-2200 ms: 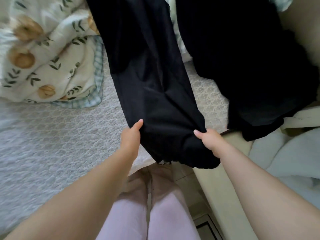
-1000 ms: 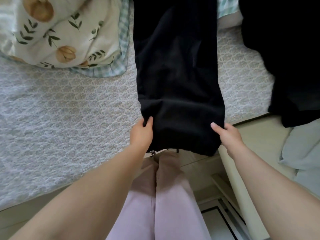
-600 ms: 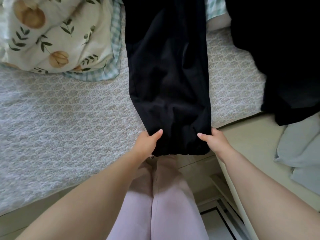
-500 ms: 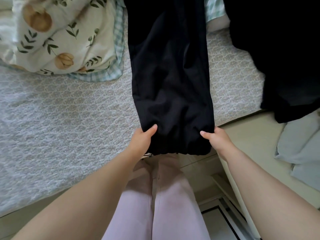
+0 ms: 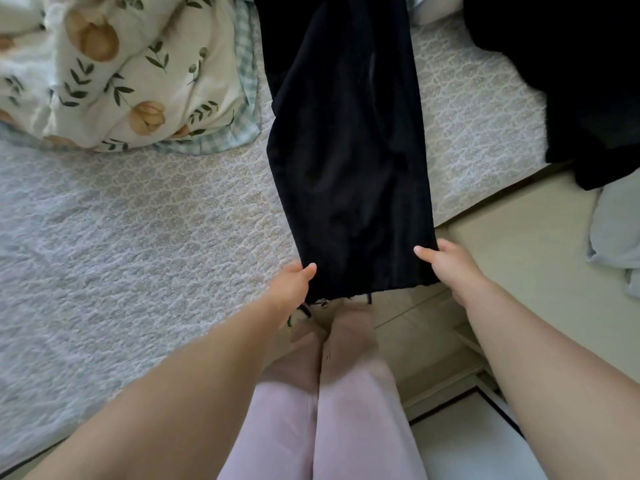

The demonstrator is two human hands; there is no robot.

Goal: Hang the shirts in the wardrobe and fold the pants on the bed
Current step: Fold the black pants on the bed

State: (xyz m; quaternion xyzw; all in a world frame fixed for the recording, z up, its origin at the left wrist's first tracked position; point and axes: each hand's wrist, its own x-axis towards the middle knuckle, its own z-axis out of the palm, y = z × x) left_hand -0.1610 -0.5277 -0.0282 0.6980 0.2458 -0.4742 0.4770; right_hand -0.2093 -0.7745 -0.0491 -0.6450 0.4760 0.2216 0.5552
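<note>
Nearest us, our legs in pale pink trousers stand at the near edge of the bed, by its near right corner. Just past them, our left hand and right hand are apart. Each pinches one corner of the near end of the black pants, thumb on top and fingers underneath. That end overhangs the bed's near edge, and thin cords dangle from it by the left hand. The rest of the pants lies in a long strip over the white quilted cover towards the far edge. A beige ledge borders the bed on the right, with a pale blue cloth on it. Farther off, a floral duvet is bunched at the far left, and another black garment is heaped at the far right corner.
</note>
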